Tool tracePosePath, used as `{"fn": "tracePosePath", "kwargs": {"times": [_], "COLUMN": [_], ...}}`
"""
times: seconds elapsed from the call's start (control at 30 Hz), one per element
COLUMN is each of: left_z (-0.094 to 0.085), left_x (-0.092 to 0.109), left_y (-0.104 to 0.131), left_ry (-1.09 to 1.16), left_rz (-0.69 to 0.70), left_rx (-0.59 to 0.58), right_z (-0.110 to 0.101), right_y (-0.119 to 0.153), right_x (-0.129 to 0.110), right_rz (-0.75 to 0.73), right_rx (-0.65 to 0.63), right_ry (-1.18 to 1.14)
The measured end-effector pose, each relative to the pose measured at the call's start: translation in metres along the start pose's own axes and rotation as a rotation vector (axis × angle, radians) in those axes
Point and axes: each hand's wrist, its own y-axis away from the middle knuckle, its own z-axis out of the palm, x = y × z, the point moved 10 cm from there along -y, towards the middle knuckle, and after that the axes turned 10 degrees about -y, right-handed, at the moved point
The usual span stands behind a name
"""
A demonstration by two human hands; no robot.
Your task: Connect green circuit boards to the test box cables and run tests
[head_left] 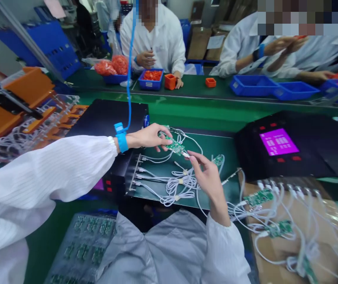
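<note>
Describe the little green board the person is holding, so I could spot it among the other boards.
Start at the black box with the glowing pink screen; left of it lies a dark green mat strewn with white cables. Above the mat, the left hand pinches a small green circuit board, the right hand at its cable end. It alone is lifted; the others lie flat.

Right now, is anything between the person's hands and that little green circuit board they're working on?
Nothing visible. The left hand already pinches the green circuit board, and the right hand holds a white cable plug right at its edge. Loose white cables lie below, not between.
</note>
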Motion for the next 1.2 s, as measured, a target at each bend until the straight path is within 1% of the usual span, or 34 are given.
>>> {"fn": "tracePosePath", "kwargs": {"times": [0.1, 0.17, 0.23, 0.27, 0.33, 0.47, 0.53, 0.6, 0.7, 0.77, 0.83, 0.97, 1.07, 1.13, 1.2], "left_z": [-0.002, -0.001, 0.002, 0.004, 0.002, -0.010, -0.013, -0.014, -0.012, -0.010, -0.009, -0.006, 0.000, 0.005, 0.007], "left_x": [0.011, 0.015, 0.017, 0.017, 0.017, 0.015, 0.014, 0.013, 0.012, 0.011, 0.011, 0.008, 0.004, 0.000, -0.004], "left_y": [-0.004, -0.009, -0.015, -0.018, -0.024, -0.030, -0.030, -0.030, -0.030, -0.030, -0.029, -0.028, -0.027, -0.025, -0.024], "left_ry": [-0.073, -0.102, -0.119, -0.125, -0.132, -0.171, -0.193, -0.198, -0.194, -0.183, -0.171, -0.155, -0.160, -0.199, -0.249], "left_rz": [0.081, 0.096, 0.096, 0.098, 0.108, 0.100, 0.091, 0.083, 0.070, 0.074, 0.077, 0.058, 0.018, -0.027, -0.071], "left_rx": [-0.034, -0.066, -0.100, -0.106, -0.064, 0.102, 0.133, 0.138, 0.112, 0.093, 0.079, 0.058, -0.019, -0.094, -0.133], "right_z": [-0.049, -0.079, -0.098, -0.103, -0.102, -0.077, -0.067, -0.062, -0.060, -0.057, -0.055, -0.059, -0.059, -0.058, -0.057], "right_y": [0.021, 0.038, 0.051, 0.055, 0.057, 0.043, 0.034, 0.027, 0.020, 0.019, 0.021, 0.028, 0.027, 0.024, 0.022], "right_x": [-0.003, 0.000, 0.008, 0.014, 0.025, 0.041, 0.046, 0.049, 0.048, 0.047, 0.046, 0.046, 0.050, 0.054, 0.058], "right_rz": [-0.033, 0.009, 0.089, 0.134, 0.211, 0.282, 0.320, 0.377, 0.433, 0.436, 0.443, 0.463, 0.453, 0.449, 0.445], "right_rx": [0.215, 0.341, 0.396, 0.397, 0.357, 0.212, 0.162, 0.140, 0.115, 0.078, 0.055, 0.049, 0.015, -0.003, -0.011], "right_ry": [0.252, 0.467, 0.661, 0.736, 0.838, 0.990, 1.070, 1.144, 1.208, 1.221, 1.235, 1.264, 1.287, 1.299, 1.304]}}
